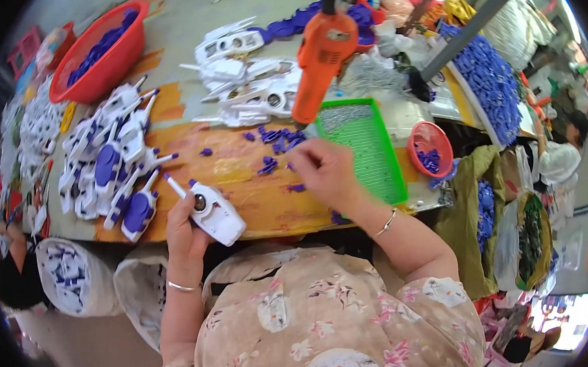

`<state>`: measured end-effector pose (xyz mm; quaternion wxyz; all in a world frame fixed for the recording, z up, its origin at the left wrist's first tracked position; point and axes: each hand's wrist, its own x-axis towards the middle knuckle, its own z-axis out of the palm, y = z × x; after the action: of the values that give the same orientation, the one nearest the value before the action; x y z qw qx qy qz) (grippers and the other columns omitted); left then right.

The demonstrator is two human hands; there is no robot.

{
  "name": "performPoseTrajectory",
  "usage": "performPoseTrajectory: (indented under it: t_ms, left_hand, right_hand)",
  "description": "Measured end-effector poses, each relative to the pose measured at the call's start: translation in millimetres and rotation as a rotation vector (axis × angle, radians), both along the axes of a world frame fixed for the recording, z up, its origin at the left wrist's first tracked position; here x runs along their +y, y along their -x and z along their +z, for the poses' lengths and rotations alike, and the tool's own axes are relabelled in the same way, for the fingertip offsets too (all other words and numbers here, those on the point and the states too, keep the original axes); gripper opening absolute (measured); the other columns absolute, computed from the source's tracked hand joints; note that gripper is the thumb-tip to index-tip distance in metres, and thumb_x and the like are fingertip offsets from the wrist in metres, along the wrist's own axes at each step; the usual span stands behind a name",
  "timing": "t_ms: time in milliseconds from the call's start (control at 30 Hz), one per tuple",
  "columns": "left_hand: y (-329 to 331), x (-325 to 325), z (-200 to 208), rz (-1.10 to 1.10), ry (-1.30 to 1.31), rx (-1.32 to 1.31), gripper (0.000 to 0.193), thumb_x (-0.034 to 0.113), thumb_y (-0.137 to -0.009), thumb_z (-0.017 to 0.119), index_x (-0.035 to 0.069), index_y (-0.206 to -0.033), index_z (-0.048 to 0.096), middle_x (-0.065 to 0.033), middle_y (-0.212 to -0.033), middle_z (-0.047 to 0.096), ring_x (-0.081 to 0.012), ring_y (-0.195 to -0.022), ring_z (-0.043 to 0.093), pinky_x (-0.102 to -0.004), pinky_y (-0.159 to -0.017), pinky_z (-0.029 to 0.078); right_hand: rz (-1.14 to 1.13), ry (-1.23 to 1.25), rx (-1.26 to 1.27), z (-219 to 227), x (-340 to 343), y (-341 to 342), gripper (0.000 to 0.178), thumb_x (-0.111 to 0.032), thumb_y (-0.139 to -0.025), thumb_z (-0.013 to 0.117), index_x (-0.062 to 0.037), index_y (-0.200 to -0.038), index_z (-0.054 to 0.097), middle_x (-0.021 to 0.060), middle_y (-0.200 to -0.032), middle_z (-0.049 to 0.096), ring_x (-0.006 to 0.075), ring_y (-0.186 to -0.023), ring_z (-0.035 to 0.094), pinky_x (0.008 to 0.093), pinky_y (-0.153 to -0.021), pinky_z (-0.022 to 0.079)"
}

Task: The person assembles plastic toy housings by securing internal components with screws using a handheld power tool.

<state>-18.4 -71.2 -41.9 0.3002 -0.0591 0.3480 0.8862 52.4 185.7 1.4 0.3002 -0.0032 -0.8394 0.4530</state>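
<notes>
My left hand [180,227] grips a white plastic housing [222,221] above the table's near edge. This housing has a round dark opening and a narrow stem with a purple tip. My right hand [325,174] is over the table with thumb and fingers pinched together, slightly blurred. Whatever the pinch holds, if anything, is hidden. Just left of it, small purple plastic pieces [280,140] lie loose on the table. Hanging beyond that hand is an orange electric screwdriver [323,63]. A green tray [398,169] with many small metal screws sits beside the right wrist.
White and purple assembled housings [115,150] are heaped at the left, with open white housings [247,78] farther back. A red basin [127,52] and a red basket [420,132] hold purple parts. White sacks [101,265] stand below the left edge. Another person [562,158] is at far right.
</notes>
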Motion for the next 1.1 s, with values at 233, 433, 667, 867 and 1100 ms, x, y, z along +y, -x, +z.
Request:
performPoseTrajectory:
  t_ms: [233,433,667,867,1100]
  left_hand:
    - [0.4,30.5,-0.5,-0.113,0.022,-0.122,0.034,0.024,-0.093,0.045,-0.006,-0.107,0.054,-0.0195,-0.101,0.063,-0.0326,-0.094,0.061,-0.0461,-0.087,0.049]
    - [7.6,50.2,-11.4,-0.154,0.011,-0.152,0.032,0.023,-0.089,0.051,-0.004,-0.107,0.055,-0.0193,-0.101,0.063,-0.0327,-0.095,0.061,-0.0464,-0.088,0.048]
    - [6.9,44.4,-16.3,-0.200,0.007,-0.125,0.035,0.026,-0.085,0.054,-0.001,-0.109,0.055,-0.0200,-0.102,0.063,-0.0376,-0.099,0.060,-0.0489,-0.090,0.047]
    - [10.8,53.2,-2.7,-0.210,0.121,-0.043,0.031,0.017,-0.084,0.053,-0.005,-0.107,0.054,-0.0209,-0.098,0.063,-0.0351,-0.092,0.064,-0.0452,-0.082,0.053]
    - [8.9,50.8,0.7,-0.232,0.119,-0.032,0.026,0.011,-0.085,0.051,-0.008,-0.103,0.055,-0.0210,-0.095,0.063,-0.0339,-0.091,0.064,-0.0443,-0.081,0.054]
  right_hand:
    - [-0.465,-0.031,-0.045,-23.3,145.2,40.4,0.018,-0.015,-0.081,0.064,0.0008,-0.090,0.062,0.0080,-0.076,0.061,0.0137,-0.070,0.058,0.0294,-0.063,0.047]
    - [-0.182,0.216,0.136,-98.7,256.2,146.1,0.038,-0.015,-0.074,0.061,0.0012,-0.108,0.057,0.0214,-0.100,0.058,0.0384,-0.099,0.053,0.0432,-0.087,0.044]
    - [-0.177,-0.361,-0.199,-59.7,227.1,205.0,0.050,-0.014,-0.073,0.061,-0.0013,-0.120,0.050,0.0205,-0.116,0.054,0.0362,-0.111,0.049,0.0407,-0.097,0.040]
    - [-0.263,-0.966,-0.494,-55.0,238.0,234.4,0.016,-0.009,-0.072,0.058,-0.0029,-0.087,0.061,0.0147,-0.094,0.061,0.0346,-0.094,0.057,0.0436,-0.079,0.048]
    - [-0.059,-0.550,-0.145,-40.5,190.2,197.6,0.015,-0.013,-0.080,0.057,-0.0013,-0.090,0.059,0.0178,-0.083,0.059,0.0335,-0.081,0.058,0.0404,-0.072,0.046]
